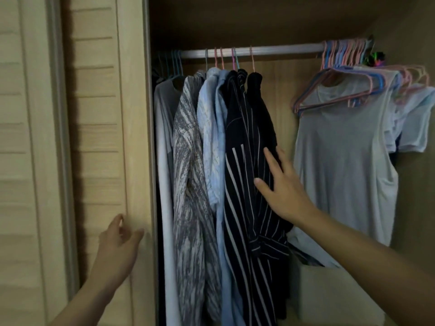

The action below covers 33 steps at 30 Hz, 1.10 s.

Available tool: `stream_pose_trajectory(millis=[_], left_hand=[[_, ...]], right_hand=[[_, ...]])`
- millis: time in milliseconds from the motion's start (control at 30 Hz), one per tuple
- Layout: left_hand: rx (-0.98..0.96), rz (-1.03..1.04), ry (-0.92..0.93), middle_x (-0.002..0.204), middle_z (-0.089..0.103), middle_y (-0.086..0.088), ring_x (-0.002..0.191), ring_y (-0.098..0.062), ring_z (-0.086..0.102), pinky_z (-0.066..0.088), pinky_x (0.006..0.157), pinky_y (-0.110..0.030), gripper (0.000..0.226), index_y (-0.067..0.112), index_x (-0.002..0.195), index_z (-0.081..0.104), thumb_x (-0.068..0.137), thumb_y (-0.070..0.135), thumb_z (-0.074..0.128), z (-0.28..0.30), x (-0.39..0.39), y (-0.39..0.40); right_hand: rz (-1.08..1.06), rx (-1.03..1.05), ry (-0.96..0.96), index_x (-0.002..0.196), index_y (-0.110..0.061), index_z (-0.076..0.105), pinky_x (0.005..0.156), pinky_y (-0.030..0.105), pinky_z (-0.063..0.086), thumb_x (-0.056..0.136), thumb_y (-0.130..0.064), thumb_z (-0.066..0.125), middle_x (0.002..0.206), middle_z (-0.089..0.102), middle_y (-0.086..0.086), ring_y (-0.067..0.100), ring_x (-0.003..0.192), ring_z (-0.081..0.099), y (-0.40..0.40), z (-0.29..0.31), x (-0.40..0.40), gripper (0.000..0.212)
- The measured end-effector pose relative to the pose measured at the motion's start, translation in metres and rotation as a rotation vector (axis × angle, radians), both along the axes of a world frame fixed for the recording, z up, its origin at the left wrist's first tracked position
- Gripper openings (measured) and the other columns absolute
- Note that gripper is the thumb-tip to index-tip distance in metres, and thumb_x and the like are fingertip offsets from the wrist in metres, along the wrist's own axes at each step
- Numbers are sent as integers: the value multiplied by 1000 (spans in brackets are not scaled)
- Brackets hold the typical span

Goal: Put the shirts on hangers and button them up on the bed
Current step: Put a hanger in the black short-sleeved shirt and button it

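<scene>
Inside an open wardrobe several shirts hang from a white rail (270, 50): a grey patterned shirt (188, 175), a light blue shirt (213, 142), and a dark navy shirt with white stripes (242, 184). My right hand (280, 187) lies flat with straight fingers on the striped shirt's right side. My left hand (118, 241) rests with relaxed fingers on the edge of the slatted wooden sliding door (103, 137). A bunch of bare pink and blue hangers (341, 85) hangs at the rail's right end.
A pale grey sleeveless top (341, 165) hangs under the bare hangers, with a light blue T-shirt (416, 118) behind it at the far right. A beige fabric bin (329, 292) stands on the wardrobe floor at the lower right. The bed is out of view.
</scene>
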<state>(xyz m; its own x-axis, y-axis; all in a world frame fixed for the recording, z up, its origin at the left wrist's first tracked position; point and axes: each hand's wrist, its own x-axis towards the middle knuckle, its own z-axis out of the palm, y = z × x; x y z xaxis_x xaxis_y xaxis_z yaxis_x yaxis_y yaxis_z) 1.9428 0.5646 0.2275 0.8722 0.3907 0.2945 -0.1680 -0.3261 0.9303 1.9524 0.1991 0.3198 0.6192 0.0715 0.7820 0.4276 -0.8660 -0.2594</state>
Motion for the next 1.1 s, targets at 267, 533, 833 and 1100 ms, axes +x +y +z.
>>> stream_pose_trajectory(millis=[267, 533, 833, 1100], left_hand=[[-151, -33, 33, 140, 50, -13, 126, -32, 52, 42, 110, -48, 103, 22, 151, 40, 57, 54, 69, -10, -2, 0], [-133, -100, 60, 138, 49, -19, 117, -27, 45, 37, 100, -38, 106, 14, 151, 37, 54, 44, 68, -4, -13, -41], [58, -206, 146, 138, 35, -9, 134, -31, 38, 34, 115, -44, 98, 16, 156, 24, 77, 38, 78, -4, -36, -138], [349, -28, -104, 108, 56, -18, 98, -40, 58, 47, 81, -47, 25, 7, 109, 42, 100, 24, 59, -9, -51, -258]], right_hand=[[106, -23, 81, 157, -49, -4, 123, 38, 8, 104, -52, 38, 164, -26, -20, 10, 154, -6, 20, -28, -6, 68], [171, -56, 193, 155, -55, 0, 116, 31, 11, 96, -62, 51, 157, -29, -30, 0, 146, -8, 29, -30, 2, 78], [282, -103, 367, 160, -43, 4, 118, 19, 11, 109, -25, 39, 168, -1, -15, 8, 153, 13, -21, -15, -5, 64], [157, -311, -11, 134, -15, 63, 105, 17, 31, 99, -8, 42, 134, 62, 3, 25, 122, 56, -155, -40, -105, 42]])
